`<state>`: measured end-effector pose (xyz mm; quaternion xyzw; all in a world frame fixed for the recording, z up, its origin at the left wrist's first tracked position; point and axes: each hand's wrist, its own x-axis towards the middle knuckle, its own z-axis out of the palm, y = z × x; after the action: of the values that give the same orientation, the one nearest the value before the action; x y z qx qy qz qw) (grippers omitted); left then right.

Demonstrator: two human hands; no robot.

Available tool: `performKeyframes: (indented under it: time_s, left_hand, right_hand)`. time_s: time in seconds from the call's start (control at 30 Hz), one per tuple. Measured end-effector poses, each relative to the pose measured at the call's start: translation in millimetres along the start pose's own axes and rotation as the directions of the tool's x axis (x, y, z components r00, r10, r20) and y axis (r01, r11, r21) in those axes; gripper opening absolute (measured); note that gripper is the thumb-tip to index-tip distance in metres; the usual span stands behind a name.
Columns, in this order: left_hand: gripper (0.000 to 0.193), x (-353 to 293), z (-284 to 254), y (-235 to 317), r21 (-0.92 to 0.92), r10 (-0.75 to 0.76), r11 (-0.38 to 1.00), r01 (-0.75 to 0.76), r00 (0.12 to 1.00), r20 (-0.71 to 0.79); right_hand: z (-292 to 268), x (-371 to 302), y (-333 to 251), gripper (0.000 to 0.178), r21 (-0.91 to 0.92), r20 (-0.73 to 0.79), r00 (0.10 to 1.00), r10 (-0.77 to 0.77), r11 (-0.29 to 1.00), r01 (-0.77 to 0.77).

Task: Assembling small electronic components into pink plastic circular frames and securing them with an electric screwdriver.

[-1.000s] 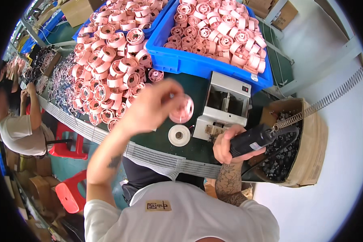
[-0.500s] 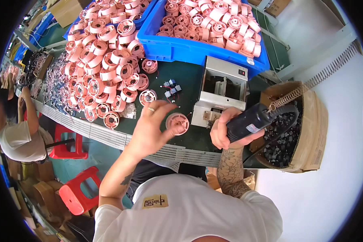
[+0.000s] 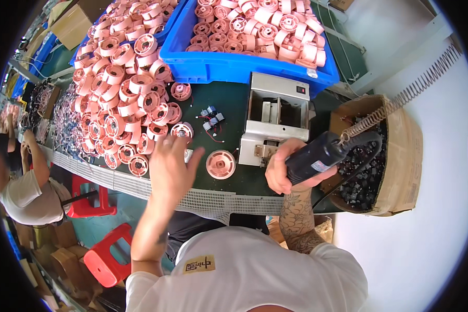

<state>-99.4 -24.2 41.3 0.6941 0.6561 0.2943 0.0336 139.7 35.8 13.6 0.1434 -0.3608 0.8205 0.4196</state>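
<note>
My right hand (image 3: 278, 170) is wrapped round a black electric screwdriver (image 3: 316, 157), which hangs tilted from a coiled metal spring (image 3: 395, 104). My left hand (image 3: 170, 167) has its fingers stretched forward and its thumb apart, just beside a pink round housing (image 3: 182, 130) at the edge of a big pile; its fingertips partly cover that housing. Between my hands, another pink round housing (image 3: 221, 165) lies flat on the green bench, touched by neither. Beyond it sit a few small grey-and-black parts with thin wires (image 3: 211, 118).
A beige metal machine (image 3: 276, 117) stands beyond my right hand. Blue bins (image 3: 218, 67) full of pink housings stand at the back. A cardboard box (image 3: 398, 161) of small black parts is on the right. White mesh (image 3: 203, 202) lines the bench front. Another person (image 3: 34, 192) works at far left.
My left hand has moved left, away from the housing on the bench and toward the pile. My right hand still holds the screwdriver in nearly the same place. The view has shifted slightly.
</note>
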Motion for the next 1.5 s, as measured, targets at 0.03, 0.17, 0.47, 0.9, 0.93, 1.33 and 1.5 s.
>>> performKeyframes:
  time_s: [0.03, 0.17, 0.47, 0.9, 0.93, 1.33, 1.5]
  left_hand:
    - [0.022, 13.0, 5.7, -7.9, 0.001, 0.017, 1.000, -0.017, 1.000, -0.022]
    - [0.026, 46.9, 37.0, -23.6, 0.030, 0.264, 0.964, -0.266, 0.963, 0.047]
    - [0.019, 72.0, 72.8, -38.2, 0.032, 0.300, 0.943, -0.331, 0.889, 0.347]
    - [0.013, 57.3, -8.3, -11.7, -0.592, 0.087, 0.790, 0.160, 0.926, 0.367]
    - [0.010, 51.8, -7.0, -13.2, -0.623, 0.168, 0.774, 0.113, 0.912, 0.375]
    - [0.013, 33.2, 7.5, -11.1, -0.550, 0.258, 0.830, 0.099, 0.804, 0.536]
    - [0.015, 22.8, 12.8, -7.6, -0.501, 0.229, 0.865, -0.001, 0.891, 0.392]
  right_hand:
    - [1.4, -2.3, -0.7, 0.096, -0.004, 0.003, 1.000, -0.002, 1.000, 0.002]
    - [5.0, -4.2, 2.3, 0.096, -0.034, -0.039, 0.999, 0.011, 0.999, -0.012]
    - [8.3, -2.2, -5.6, 0.097, -0.175, -0.082, 0.995, 0.061, 0.982, -0.075]
    - [5.7, -3.9, -5.9, 0.097, -0.214, -0.080, 0.997, 0.017, 0.976, -0.034]
    - [7.5, -3.5, -6.0, 0.097, -0.158, -0.073, 0.997, -0.016, 0.987, 0.005]
    - [38.2, 3.2, -26.6, 0.092, -0.419, -0.105, 0.979, -0.177, 0.900, 0.118]
    - [48.3, 8.0, -21.7, 0.093, -0.666, -0.181, 0.876, -0.448, 0.711, 0.226]
